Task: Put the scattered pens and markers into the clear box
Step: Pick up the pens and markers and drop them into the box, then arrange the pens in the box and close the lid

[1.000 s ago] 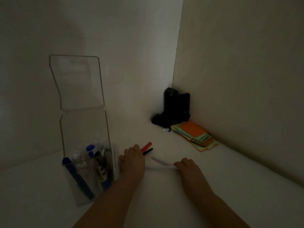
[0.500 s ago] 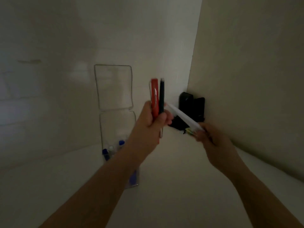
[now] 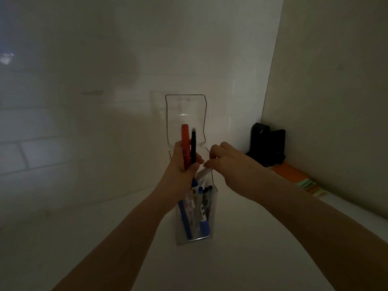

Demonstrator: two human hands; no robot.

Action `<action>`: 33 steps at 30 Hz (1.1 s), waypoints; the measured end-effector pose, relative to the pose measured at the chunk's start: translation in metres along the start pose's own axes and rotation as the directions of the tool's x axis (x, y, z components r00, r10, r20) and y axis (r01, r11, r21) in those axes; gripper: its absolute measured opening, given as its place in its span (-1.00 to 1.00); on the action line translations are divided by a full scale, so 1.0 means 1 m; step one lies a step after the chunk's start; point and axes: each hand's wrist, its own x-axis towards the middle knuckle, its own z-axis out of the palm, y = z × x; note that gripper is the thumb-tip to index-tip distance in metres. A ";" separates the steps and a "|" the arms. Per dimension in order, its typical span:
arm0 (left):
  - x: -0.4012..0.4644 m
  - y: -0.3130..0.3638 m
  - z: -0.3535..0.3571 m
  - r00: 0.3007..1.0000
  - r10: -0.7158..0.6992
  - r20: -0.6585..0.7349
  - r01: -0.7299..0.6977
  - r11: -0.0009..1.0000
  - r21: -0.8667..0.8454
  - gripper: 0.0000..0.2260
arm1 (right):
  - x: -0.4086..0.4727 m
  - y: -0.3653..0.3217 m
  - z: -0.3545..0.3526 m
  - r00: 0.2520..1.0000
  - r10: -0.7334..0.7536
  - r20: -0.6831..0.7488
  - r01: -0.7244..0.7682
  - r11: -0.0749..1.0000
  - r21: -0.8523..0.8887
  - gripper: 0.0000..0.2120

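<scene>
The clear box [image 3: 213, 215] stands upright on the white surface, its hinged lid [image 3: 185, 110] open and pointing up. Several blue and dark markers [image 3: 202, 208] stand inside it. My left hand [image 3: 181, 166] is just above the box's opening, shut on a red marker [image 3: 185, 137] and a black pen [image 3: 193, 143], both held upright. My right hand [image 3: 233, 164] hovers at the box's right rim, fingertips pinched on the end of a white pen [image 3: 202, 172] that slants down into the opening.
A black device [image 3: 266, 145] sits in the corner against the right wall. A stack of orange and green paper notes [image 3: 294, 177] lies in front of it. A tiled wall rises directly behind the box.
Both hands lifted the pens off the surface and carried them over to the box. The white pen now tilts down into the opening; the left hand still holds the red and black ones upright.
</scene>
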 end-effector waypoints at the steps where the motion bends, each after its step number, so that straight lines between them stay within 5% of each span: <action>1: 0.001 0.000 0.000 0.999 0.028 0.029 -0.029 0.998 0.054 -0.56 | 0.004 0.001 0.003 1.000 0.022 0.009 -0.023 0.998 0.061 -0.54; 4: 0.003 0.003 0.002 0.999 0.035 0.023 -0.037 0.993 0.108 -0.42 | 0.011 0.002 0.011 0.998 0.056 0.033 -0.062 0.974 0.218 -0.52; 8: -0.002 -0.005 -0.004 0.993 0.118 -0.003 -0.117 0.987 0.109 -0.48 | 0.017 0.000 0.022 0.994 0.108 0.012 -0.105 0.920 0.377 -0.69; 11: -0.013 -0.014 -0.011 0.956 0.283 -0.081 -0.249 0.923 0.292 -0.68 | 0.015 -0.004 0.025 0.945 0.305 -0.117 -0.189 0.804 0.564 -0.74; 14: -0.029 -0.029 -0.018 0.927 0.321 -0.195 -0.243 0.909 0.338 -0.62 | 0.001 -0.008 0.037 0.864 0.490 -0.116 -0.290 0.673 0.680 -0.77; 17: -0.043 -0.061 -0.021 0.970 0.102 -0.220 -0.049 0.971 0.235 -0.24 | -0.017 -0.020 0.059 0.853 0.507 0.122 -0.344 0.370 0.863 -0.70; 20: -0.050 -0.089 -0.019 0.980 -0.196 0.037 0.189 0.973 0.133 0.06 | -0.025 -0.037 0.070 0.829 0.508 0.234 -0.297 0.047 0.954 -0.69; 22: -0.053 -0.099 -0.021 0.960 -0.224 0.168 0.210 0.973 0.095 0.12 | -0.023 -0.042 0.073 0.822 0.524 0.224 -0.273 0.017 0.962 -0.69; 28: -0.064 -0.112 -0.060 0.963 -0.249 0.103 0.249 0.968 0.007 -0.05 | -0.009 -0.032 0.083 0.862 0.397 0.315 -0.269 -0.170 0.948 -0.75; 31: -0.073 -0.113 -0.085 0.973 -0.228 0.042 0.227 0.973 0.040 -0.05 | -0.001 -0.014 0.102 0.744 0.569 0.351 -0.323 -0.153 0.934 -0.74; 33: -0.079 -0.111 -0.096 0.971 -0.239 0.015 0.239 0.971 0.020 0.02 | 0.001 -0.004 0.120 0.674 0.624 0.395 -0.490 -0.022 0.871 -0.74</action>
